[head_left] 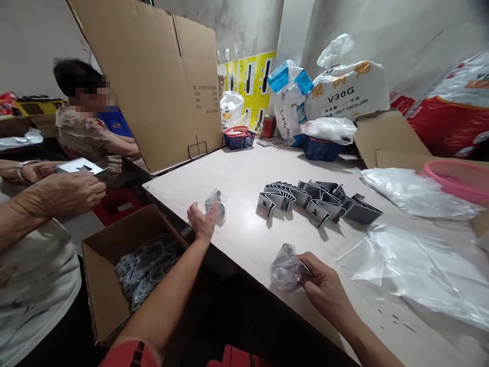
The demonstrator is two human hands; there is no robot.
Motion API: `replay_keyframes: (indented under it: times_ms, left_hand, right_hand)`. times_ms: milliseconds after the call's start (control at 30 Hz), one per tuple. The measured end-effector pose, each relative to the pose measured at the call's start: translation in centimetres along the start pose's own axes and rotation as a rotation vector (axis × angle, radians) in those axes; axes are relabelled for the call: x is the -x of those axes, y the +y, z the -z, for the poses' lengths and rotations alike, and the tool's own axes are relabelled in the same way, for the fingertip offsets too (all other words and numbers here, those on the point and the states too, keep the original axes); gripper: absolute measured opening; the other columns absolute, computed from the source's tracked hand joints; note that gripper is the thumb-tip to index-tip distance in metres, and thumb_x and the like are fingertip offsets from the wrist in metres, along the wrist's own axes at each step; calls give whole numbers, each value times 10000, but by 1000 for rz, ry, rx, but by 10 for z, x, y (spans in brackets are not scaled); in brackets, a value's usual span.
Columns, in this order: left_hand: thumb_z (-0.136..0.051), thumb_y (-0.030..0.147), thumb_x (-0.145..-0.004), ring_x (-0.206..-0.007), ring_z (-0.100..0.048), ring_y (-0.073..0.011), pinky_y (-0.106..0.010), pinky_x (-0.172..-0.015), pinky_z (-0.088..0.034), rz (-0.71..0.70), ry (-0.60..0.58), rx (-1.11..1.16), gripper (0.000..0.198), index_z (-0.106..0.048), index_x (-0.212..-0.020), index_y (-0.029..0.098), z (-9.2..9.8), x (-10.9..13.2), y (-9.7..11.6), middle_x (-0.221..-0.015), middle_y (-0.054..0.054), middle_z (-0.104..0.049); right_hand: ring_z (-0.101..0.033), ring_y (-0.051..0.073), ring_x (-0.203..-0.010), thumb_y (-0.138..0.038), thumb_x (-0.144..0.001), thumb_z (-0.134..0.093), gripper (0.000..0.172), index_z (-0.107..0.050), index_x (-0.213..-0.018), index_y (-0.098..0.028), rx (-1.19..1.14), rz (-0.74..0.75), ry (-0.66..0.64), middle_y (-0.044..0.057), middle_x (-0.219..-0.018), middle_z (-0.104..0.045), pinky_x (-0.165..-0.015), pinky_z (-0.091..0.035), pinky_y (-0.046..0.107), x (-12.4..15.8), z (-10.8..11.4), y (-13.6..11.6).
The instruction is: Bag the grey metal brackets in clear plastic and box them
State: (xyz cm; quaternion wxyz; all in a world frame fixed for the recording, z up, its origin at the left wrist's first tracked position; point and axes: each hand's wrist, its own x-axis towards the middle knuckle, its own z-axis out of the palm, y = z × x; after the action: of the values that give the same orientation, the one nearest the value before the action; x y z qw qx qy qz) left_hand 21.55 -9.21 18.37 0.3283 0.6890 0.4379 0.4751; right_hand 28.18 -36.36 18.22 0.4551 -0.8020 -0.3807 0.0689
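Observation:
My left hand (202, 221) is at the table's left edge, its thumb and fingers apart. Just beyond it a small metal piece in a clear plastic bag (217, 200) stands on the table; the thumb overlaps it in view, and I cannot tell if they touch. My right hand (324, 280) pinches a crumpled clear plastic bag (286, 269) with a grey metal piece partly showing inside, over the near edge. Further back, several bent grey metal brackets (319, 201) stand nested in rows on the white table (244, 173).
Clear plastic bags (424, 270) lie at right, near a pink basin (458, 179). An open carton (99, 285) of wrapped pieces stands below left. A co-worker's hands (69, 191) hold a metal plate (82, 166) at left. A cardboard sheet (164, 86) stands upright; another person sits behind it.

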Motion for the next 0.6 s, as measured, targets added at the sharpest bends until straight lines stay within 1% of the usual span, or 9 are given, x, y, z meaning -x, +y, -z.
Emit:
replay_keyframes:
  times_ms: [67,100,167,233,300,433,500,567,600]
  left_hand:
    - [-641,363,-600,-1009,-494,-233,-333,-839,-408,52,-154,87,400,-482,-915,173,-7,-20,-5,-919,-74,-555]
    - [-633,338,-595,-920,-533,-203,-293,-773,-432,49,-221,125,359,-493,-886,179,-9,-24,-6,-843,-38,-567]
    - [-610,291,-592,-747,-555,-152,-239,-664,-440,29,-319,174,291,-511,-842,183,-11,-20,-7,-715,17,-558]
    - [-600,266,-580,-654,-538,-126,-216,-609,-429,17,-415,215,274,-527,-830,181,-10,-7,-7,-657,40,-544]
    - [-601,263,-573,-616,-524,-116,-209,-585,-421,-1,-538,266,290,-539,-843,177,-9,11,-5,-646,44,-543]
    - [-605,262,-589,-635,-518,-111,-211,-600,-420,-28,-837,405,322,-520,-888,177,-5,47,5,-703,32,-546]
    - [-600,250,-611,-669,-521,-114,-218,-628,-425,-52,-940,429,324,-507,-914,179,-4,60,10,-745,23,-543]
    - [-590,245,-640,-689,-525,-120,-230,-653,-431,-83,-1000,414,354,-480,-970,183,-1,67,14,-775,15,-545]
    - [-581,245,-655,-697,-528,-124,-240,-667,-434,-93,-1019,395,377,-458,-1005,185,1,69,15,-792,10,-548]
  right_hand:
    - [-511,152,-597,-150,-602,-410,177,-559,-689,-190,-149,-66,57,3,-640,-553,-559,-406,260,-1,-6,1]
    - [-514,150,-598,-160,-607,-424,175,-562,-710,-188,-208,-102,88,-2,-640,-554,-565,-413,261,-3,-9,3]
    - [-520,151,-609,-189,-618,-456,166,-567,-742,-183,-283,-165,169,-4,-648,-558,-571,-425,265,-8,-14,7]
    - [-528,156,-637,-223,-634,-485,164,-569,-768,-179,-328,-182,269,0,-676,-566,-587,-438,274,-15,-18,10]
    - [-534,159,-669,-248,-658,-497,174,-567,-801,-178,-368,-159,350,3,-709,-572,-610,-454,287,-23,-23,12]
    - [-534,160,-728,-266,-710,-481,169,-545,-845,-185,-378,-100,456,7,-770,-560,-656,-467,309,-38,-41,9]
    - [-526,162,-753,-260,-730,-466,149,-533,-844,-190,-332,-74,499,11,-792,-545,-689,-460,321,-41,-50,6]
    - [-516,165,-779,-248,-754,-445,145,-529,-858,-194,-259,-28,466,20,-820,-536,-724,-445,327,-41,-57,3]
    - [-510,167,-796,-248,-769,-434,154,-529,-879,-197,-217,2,404,26,-843,-534,-737,-436,328,-39,-58,2]
